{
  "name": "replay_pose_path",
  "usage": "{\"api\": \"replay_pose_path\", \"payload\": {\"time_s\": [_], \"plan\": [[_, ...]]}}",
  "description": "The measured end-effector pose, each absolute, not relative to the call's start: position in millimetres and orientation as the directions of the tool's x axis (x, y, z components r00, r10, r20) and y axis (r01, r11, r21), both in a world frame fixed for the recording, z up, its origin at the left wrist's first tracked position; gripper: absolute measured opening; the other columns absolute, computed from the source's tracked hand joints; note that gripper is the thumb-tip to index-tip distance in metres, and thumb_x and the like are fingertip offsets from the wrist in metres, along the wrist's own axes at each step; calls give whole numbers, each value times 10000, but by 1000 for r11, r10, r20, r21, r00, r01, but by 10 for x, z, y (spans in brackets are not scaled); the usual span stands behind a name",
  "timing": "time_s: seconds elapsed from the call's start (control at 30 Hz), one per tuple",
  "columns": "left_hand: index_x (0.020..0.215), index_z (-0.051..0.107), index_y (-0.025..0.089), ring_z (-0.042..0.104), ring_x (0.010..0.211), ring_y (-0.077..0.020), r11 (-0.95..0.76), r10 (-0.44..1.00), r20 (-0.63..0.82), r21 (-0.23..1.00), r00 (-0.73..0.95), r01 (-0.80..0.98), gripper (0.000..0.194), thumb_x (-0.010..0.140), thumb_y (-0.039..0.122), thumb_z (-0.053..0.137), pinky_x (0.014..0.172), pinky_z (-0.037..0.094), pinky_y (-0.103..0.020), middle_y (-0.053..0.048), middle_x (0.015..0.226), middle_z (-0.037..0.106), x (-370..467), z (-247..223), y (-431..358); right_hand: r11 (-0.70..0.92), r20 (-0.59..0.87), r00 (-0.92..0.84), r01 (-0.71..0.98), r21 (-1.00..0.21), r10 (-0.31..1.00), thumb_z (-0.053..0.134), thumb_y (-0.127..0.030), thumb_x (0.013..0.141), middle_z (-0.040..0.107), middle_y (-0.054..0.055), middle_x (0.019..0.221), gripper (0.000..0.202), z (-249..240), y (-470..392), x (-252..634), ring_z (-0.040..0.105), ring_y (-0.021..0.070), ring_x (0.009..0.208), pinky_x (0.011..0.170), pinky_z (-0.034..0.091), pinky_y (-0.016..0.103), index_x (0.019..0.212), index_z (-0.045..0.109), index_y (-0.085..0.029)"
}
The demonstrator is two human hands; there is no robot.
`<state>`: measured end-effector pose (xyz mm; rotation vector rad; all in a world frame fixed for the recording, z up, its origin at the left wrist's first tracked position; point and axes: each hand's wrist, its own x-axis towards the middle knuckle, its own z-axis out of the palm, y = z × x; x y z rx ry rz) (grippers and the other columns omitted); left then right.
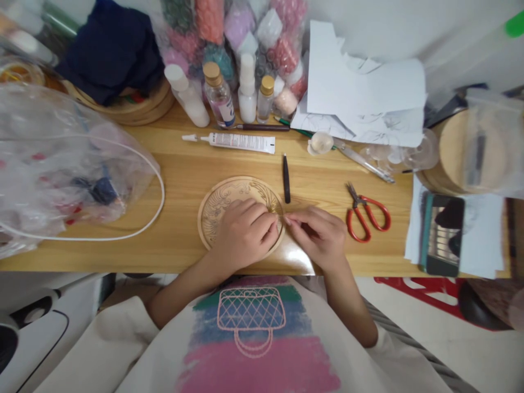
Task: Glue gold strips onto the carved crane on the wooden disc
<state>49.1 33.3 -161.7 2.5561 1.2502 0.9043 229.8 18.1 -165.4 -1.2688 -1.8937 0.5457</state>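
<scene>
A round wooden plate (pixel 210 210) with a curling line pattern lies on the wooden table (pixel 180 180); a small gold-coloured patch shows at its right side. My left hand (pixel 248 232) rests over the plate, fingers curled in, covering its middle; what they hold is hidden. Just right of the rim, my right hand (pixel 317 234) pinches thumb and forefinger together near my left fingertips, on something too small to name. Black tweezers (pixel 286 180) lie above the gap between my hands. Pliers with red handles (pixel 360 213) lie to the right of my right hand.
Along the back are a glue tube (pixel 241 142), several bottles (pixel 248 90), bags of coloured pieces (pixel 213 22) and white papers (pixel 364 93). A clear plastic bag (pixel 61 174) and white cable (pixel 158 213) occupy the left. A phone (pixel 442 234) lies at right on paper.
</scene>
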Motion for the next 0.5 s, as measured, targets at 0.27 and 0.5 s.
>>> {"api": "replay_pose_path", "payload": {"time_s": [0.27, 0.5], "plan": [[728, 594, 196, 563, 670, -168, -633, 766, 442, 389, 467, 669, 174, 883, 136, 541, 629, 446, -334, -12, 664, 634, 482, -1605, 339, 407, 366, -192, 574, -711, 910, 655, -145, 853, 729, 13, 698, 100, -1659, 175, 2319, 655, 133, 619, 576, 521, 264, 850, 727, -213], [800, 605, 190, 604, 747, -195, -605, 792, 393, 399, 468, 689, 99, 871, 127, 578, 691, 498, -361, -34, 753, 676, 315, -1510, 264, 399, 344, -209, 589, -703, 915, 644, -165, 866, 727, 12, 700, 103, -1664, 179, 2364, 651, 132, 614, 579, 523, 269, 855, 730, -220]]}}
